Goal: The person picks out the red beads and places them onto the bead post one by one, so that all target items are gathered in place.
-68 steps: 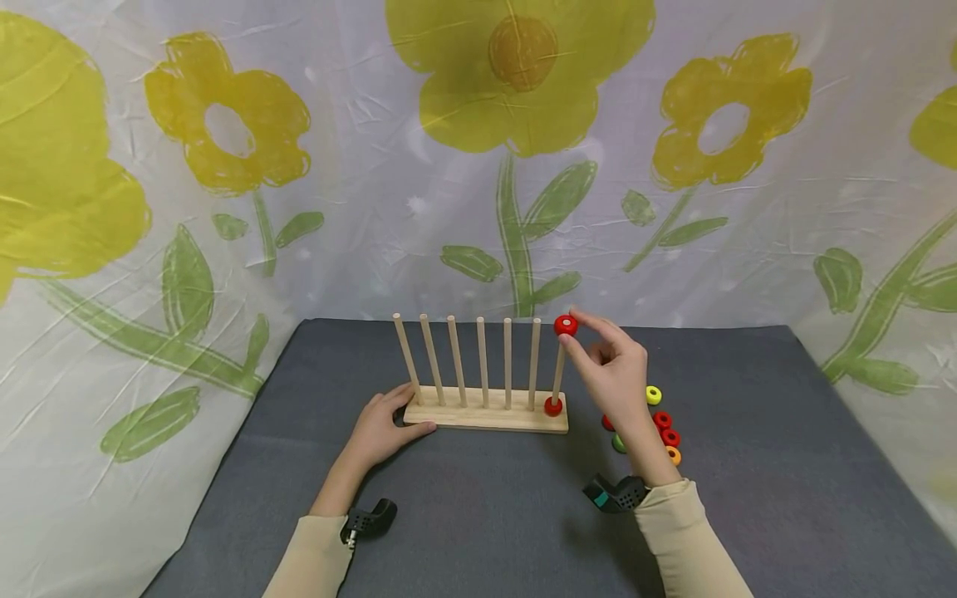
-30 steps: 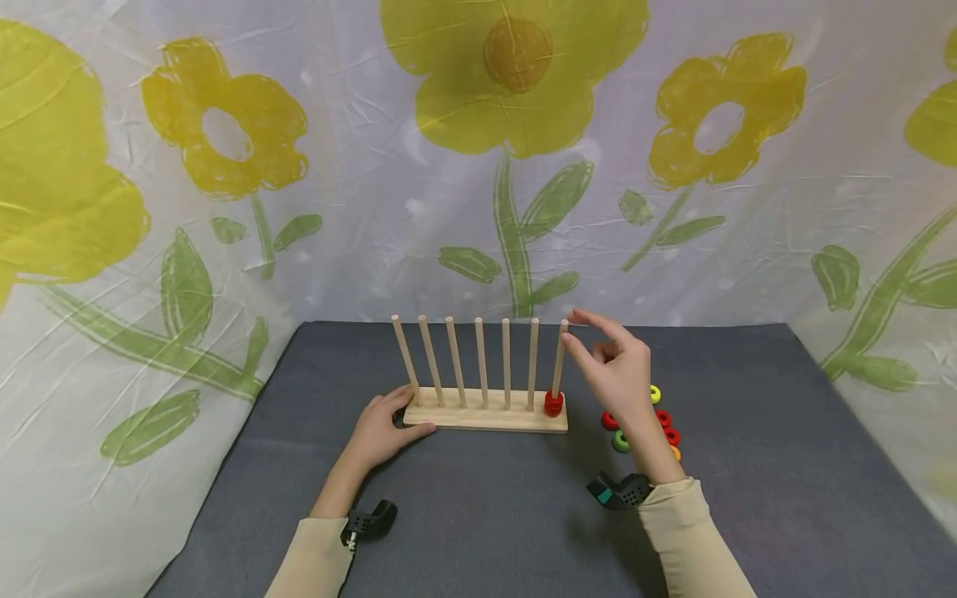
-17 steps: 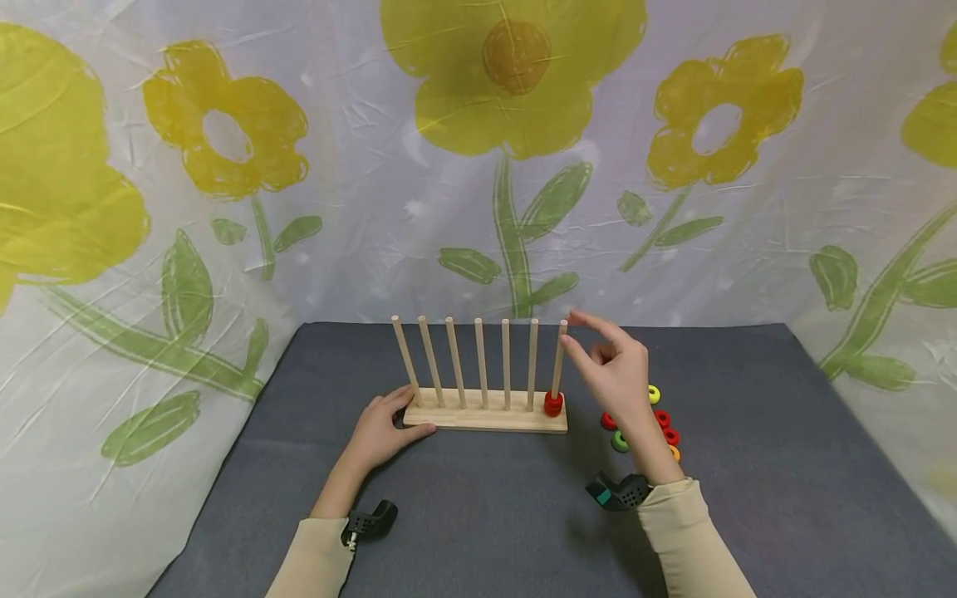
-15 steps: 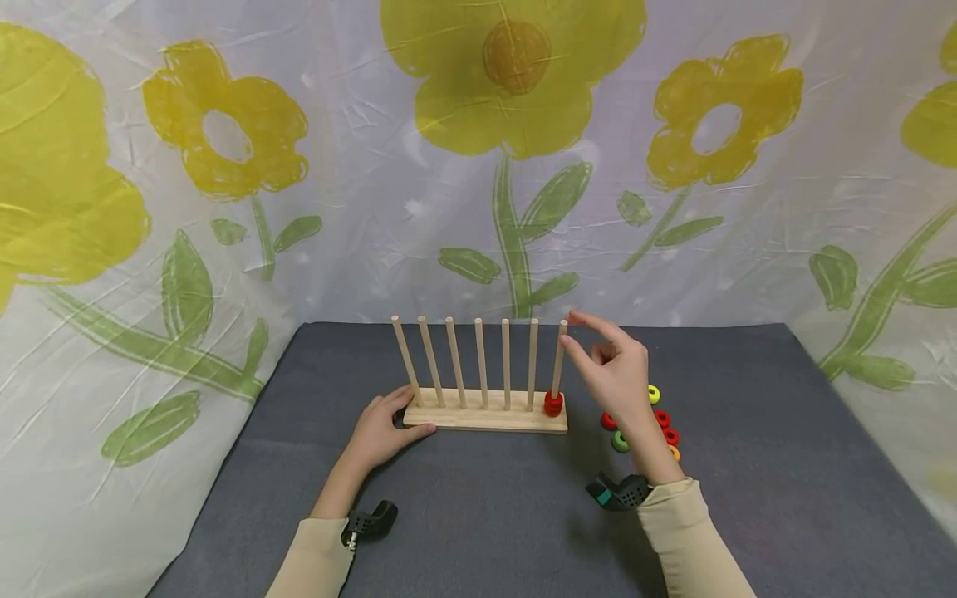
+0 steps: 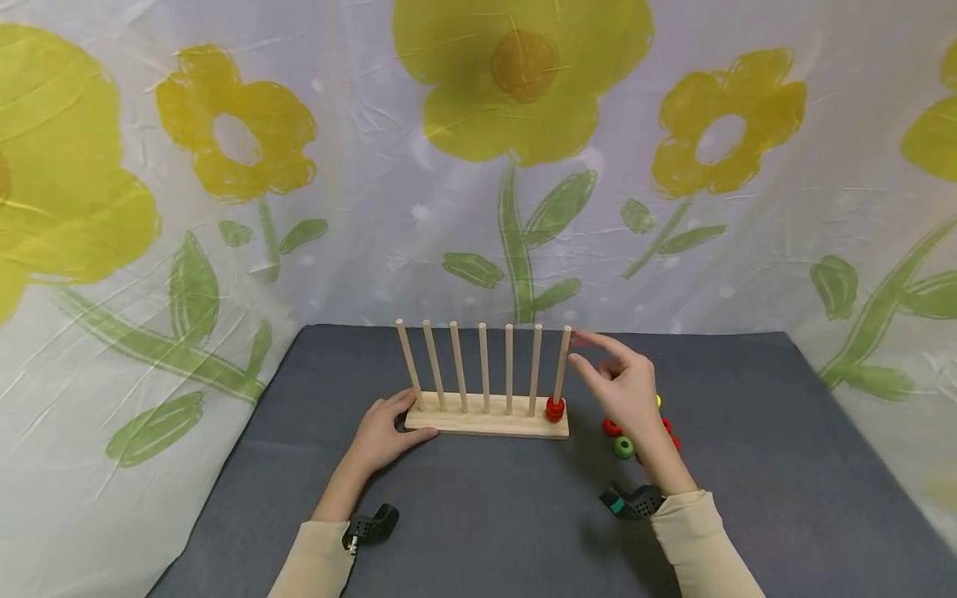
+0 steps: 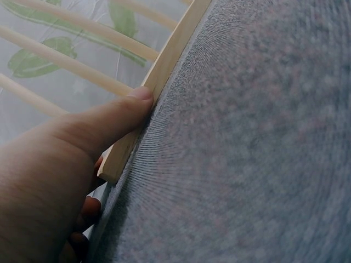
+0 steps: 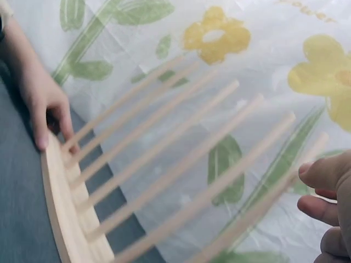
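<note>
A pale wooden peg rack (image 5: 486, 423), with several upright pegs along its base, stands on the dark cloth. My left hand (image 5: 381, 436) holds the base's left end; in the left wrist view the thumb (image 6: 123, 115) lies along the front edge and the fingers are partly hidden behind. Two red beads (image 5: 555, 409) sit stacked at the foot of the rightmost peg. Beside that peg's top is my right hand (image 5: 624, 386), thumb and index finger apart with nothing between them. In the right wrist view the rightmost peg (image 7: 274, 200) passes close to its fingertips.
Loose beads lie right of the rack, partly covered by the right forearm: a green bead (image 5: 624, 447), a red bead (image 5: 611, 426), more red ones and a sliver of yellow. A flower-printed curtain (image 5: 359, 166) hangs behind the dark tablecloth (image 5: 478, 515).
A red bead formerly pinched above the rightmost peg was let go and dropped onto the lower red bead. My right hand has since shifted slightly right and down. The left hand keeps its hold.
</note>
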Demonstrator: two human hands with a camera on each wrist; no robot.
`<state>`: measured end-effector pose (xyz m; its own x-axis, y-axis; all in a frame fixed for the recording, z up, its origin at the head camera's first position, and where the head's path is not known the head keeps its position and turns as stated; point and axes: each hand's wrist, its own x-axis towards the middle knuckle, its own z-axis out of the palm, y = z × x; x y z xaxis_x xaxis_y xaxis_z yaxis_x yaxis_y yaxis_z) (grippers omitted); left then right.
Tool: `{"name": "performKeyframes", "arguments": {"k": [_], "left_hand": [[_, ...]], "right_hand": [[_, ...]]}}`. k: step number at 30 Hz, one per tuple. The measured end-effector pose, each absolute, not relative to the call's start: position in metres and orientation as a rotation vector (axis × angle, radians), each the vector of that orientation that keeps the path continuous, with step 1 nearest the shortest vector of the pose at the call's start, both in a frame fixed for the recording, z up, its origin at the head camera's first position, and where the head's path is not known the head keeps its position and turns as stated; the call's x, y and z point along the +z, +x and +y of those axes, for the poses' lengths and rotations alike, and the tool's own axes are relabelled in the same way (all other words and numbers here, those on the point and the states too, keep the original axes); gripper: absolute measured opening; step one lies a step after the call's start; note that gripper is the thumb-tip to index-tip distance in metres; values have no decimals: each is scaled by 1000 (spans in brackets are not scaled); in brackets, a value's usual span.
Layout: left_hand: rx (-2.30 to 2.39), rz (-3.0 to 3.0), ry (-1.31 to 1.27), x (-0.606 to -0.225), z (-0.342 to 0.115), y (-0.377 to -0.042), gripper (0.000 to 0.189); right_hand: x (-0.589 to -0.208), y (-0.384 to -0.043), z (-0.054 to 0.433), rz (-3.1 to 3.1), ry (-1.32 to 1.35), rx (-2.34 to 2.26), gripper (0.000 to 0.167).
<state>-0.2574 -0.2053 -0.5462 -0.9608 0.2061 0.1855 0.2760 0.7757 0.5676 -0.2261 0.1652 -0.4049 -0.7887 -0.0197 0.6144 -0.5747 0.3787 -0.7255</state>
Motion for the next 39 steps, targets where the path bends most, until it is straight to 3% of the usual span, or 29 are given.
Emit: {"name": "performKeyframes", "arguments": {"k": [10, 20, 28, 39], "left_hand": [[-934, -2842, -396, -545, -209, -256, 91], [-918, -2850, -388, -544, -208, -257, 90], [-937, -2859, -382, -544, -205, -257, 90], [-927, -2865, -385, -544, -205, -258, 90]], "right_hand": [[-430, -228, 213, -2206, 437, 1334, 30], [-423, -224, 245, -2204, 294, 1315, 28], [-460, -241, 296, -2369, 257, 1353, 26], [-505, -242, 346, -2634, 222, 1549, 42]]}}
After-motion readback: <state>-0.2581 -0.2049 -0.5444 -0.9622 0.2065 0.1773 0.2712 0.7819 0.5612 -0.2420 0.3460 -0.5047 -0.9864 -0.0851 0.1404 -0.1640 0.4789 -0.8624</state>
